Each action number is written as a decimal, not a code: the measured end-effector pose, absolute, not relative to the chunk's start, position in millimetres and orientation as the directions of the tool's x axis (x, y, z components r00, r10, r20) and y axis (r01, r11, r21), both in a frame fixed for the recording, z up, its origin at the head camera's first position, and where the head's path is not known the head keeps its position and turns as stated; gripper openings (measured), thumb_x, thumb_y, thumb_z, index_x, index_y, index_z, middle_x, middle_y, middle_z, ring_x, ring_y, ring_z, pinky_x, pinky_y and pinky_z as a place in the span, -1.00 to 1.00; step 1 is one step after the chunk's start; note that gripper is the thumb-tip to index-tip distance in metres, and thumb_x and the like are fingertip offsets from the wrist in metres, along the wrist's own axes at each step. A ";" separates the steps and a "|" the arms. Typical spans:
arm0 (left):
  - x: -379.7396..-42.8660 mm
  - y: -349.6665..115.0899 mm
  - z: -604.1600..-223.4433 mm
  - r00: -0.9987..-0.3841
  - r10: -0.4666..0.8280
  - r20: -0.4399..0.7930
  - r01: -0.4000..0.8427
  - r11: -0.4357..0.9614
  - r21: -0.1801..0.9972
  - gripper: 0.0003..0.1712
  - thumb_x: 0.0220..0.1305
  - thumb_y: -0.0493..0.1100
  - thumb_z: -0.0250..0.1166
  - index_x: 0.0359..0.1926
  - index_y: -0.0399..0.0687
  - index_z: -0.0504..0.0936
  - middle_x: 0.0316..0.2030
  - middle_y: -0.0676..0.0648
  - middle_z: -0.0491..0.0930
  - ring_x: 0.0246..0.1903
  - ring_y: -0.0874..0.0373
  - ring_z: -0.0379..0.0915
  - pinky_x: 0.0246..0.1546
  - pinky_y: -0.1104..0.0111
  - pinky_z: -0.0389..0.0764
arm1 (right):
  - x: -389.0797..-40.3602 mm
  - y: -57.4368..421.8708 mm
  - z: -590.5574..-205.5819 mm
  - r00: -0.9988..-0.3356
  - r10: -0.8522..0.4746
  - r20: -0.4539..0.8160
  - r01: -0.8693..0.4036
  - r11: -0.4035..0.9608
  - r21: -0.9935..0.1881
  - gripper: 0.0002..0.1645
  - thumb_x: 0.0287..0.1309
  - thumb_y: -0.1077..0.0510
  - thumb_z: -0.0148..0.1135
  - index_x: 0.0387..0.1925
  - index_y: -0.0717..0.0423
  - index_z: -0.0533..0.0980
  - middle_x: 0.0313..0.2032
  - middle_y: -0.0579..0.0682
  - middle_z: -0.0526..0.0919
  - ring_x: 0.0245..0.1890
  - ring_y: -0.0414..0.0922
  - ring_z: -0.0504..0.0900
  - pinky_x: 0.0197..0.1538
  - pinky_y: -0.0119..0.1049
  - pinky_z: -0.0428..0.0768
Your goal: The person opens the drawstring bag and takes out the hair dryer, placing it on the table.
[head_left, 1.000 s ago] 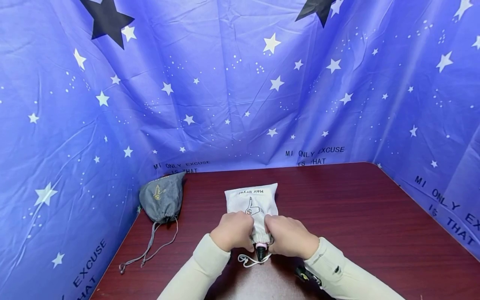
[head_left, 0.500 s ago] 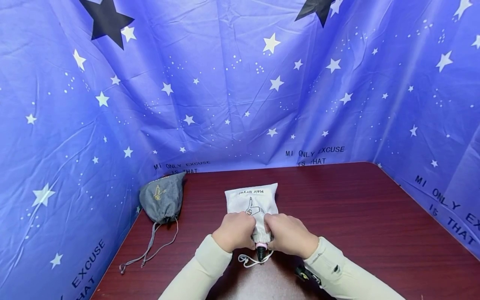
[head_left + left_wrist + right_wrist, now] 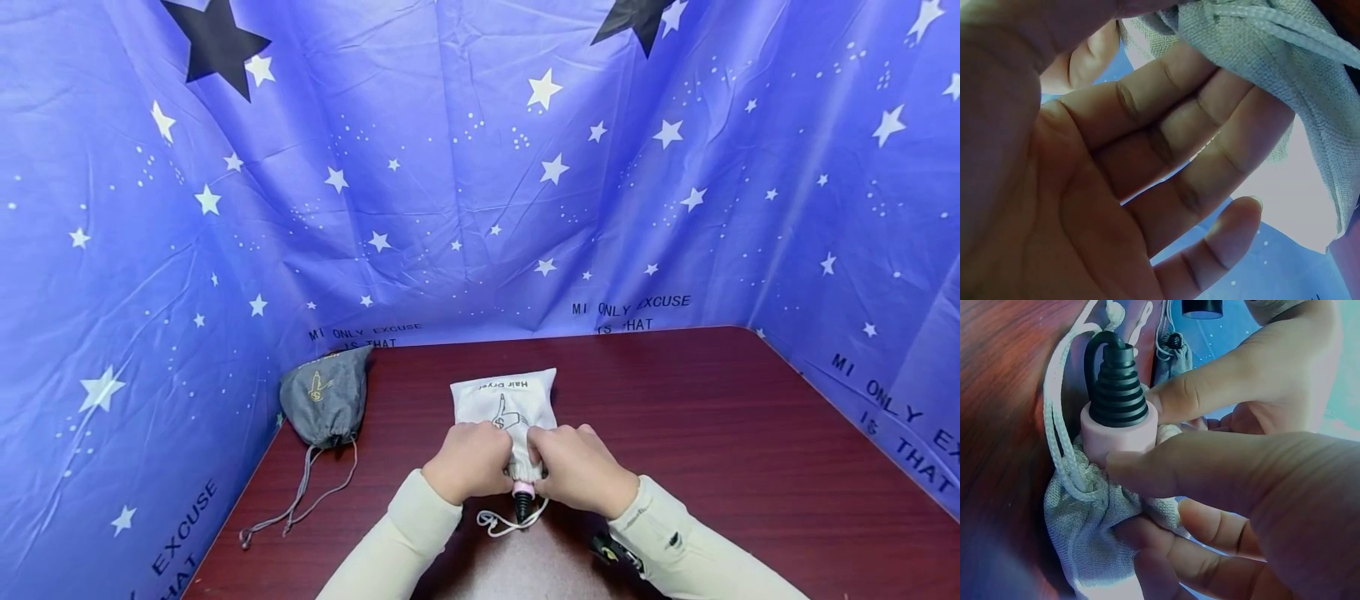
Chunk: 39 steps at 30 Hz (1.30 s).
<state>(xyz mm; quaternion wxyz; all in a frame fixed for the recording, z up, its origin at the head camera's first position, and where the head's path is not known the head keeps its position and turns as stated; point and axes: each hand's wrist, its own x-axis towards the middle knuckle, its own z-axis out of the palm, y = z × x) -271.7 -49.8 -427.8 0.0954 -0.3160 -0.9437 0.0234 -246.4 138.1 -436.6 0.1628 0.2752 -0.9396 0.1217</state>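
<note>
A white drawstring pouch [image 3: 487, 400] printed "Hair Dryer" lies on the table in the head view. From its gathered mouth pokes a pink handle end [image 3: 1100, 436] with a black ribbed cord sleeve [image 3: 1121, 394]; cloth hides the rest. My left hand [image 3: 468, 462] holds the pouch's left side near the mouth, its fingers running under the cloth in the left wrist view. On the other side, my right hand [image 3: 583, 471] grips the mouth, thumb against the pink end and fingers beneath the cloth. The left thumb is also at the pink end.
A grey drawstring pouch [image 3: 326, 400] stands at the table's left edge, its cords trailing forward. A white cord loop [image 3: 498, 525] lies before the white pouch. Starry blue curtains [image 3: 450, 208] border the dark red table [image 3: 675, 400].
The pouch mouth has slid slightly back, so more of the pink handle end shows. Both hands stay in nearly the same place. The grey pouch has not moved.
</note>
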 end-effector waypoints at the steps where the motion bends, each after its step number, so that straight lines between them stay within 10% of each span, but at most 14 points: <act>1: -272.2 -50.0 -427.9 -0.780 0.602 0.168 0.593 0.798 -0.104 -0.49 -0.17 0.15 0.59 -0.77 0.23 0.38 -0.70 0.15 0.44 -0.68 0.17 0.38 -0.65 0.19 0.42 | -246.3 137.8 -436.2 -0.795 -0.476 0.375 -0.556 0.819 -0.139 -0.45 -0.28 -0.19 0.68 -0.53 -0.17 0.40 -0.70 -0.36 0.38 -0.67 -0.32 0.39 -0.51 -0.24 0.23; 26: -273.0 -54.8 -412.6 -0.718 0.624 0.308 0.612 0.777 -0.150 -0.36 -0.03 0.39 0.50 -0.84 0.28 0.32 -0.82 0.25 0.28 -0.68 0.24 0.36 -0.49 0.18 0.43 | -252.9 145.4 -425.1 -0.782 -0.423 0.458 -0.547 0.818 -0.177 -0.47 -0.26 -0.13 0.68 -0.45 -0.18 0.42 -0.64 -0.39 0.41 -0.63 -0.38 0.35 -0.43 -0.28 0.35; 39: -275.7 -55.9 -408.9 -0.645 0.567 0.512 0.592 0.795 -0.135 -0.45 -0.09 0.17 0.51 -0.78 0.24 0.27 -0.75 0.24 0.27 -0.65 0.26 0.42 -0.27 0.15 0.38 | -255.6 145.7 -418.3 -0.772 -0.330 0.543 -0.525 0.813 -0.251 -0.57 -0.22 0.05 0.59 -0.40 -0.11 0.44 -0.54 -0.28 0.54 -0.61 -0.32 0.37 -0.48 -0.36 0.37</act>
